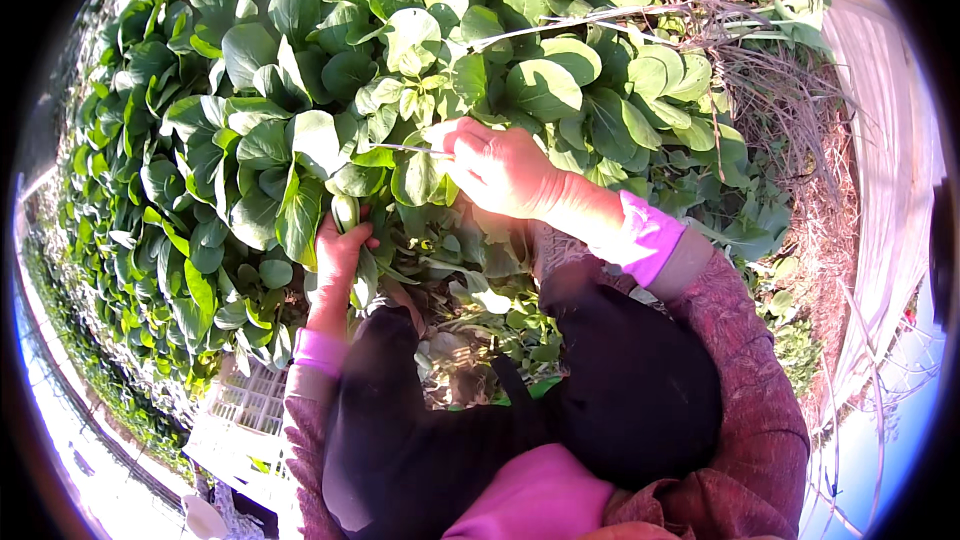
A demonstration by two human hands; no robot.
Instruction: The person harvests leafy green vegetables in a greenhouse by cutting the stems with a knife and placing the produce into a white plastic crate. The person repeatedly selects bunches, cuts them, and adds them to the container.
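Observation:
My left hand (341, 244) is closed around the pale stalks of a leafy green plant (345, 214), whose broad leaves spread above the fingers. To the right and a little higher, my right hand (499, 169) grips a thin blade (409, 148) that points left over the leaves. The blade's handle is hidden inside the fist, and strong sunlight washes out much of this hand. Dense leafy greens (262, 142) stand around and beyond both hands. Cut leaves and stems (480, 292) lie on the ground between my knees.
A white plastic crate (247, 397) stands at the lower left, beside my left forearm. Dry stalks and straw (780, 82) lie at the upper right, with long stems reaching over the greens. Pale sheeting (892, 135) runs along the right edge.

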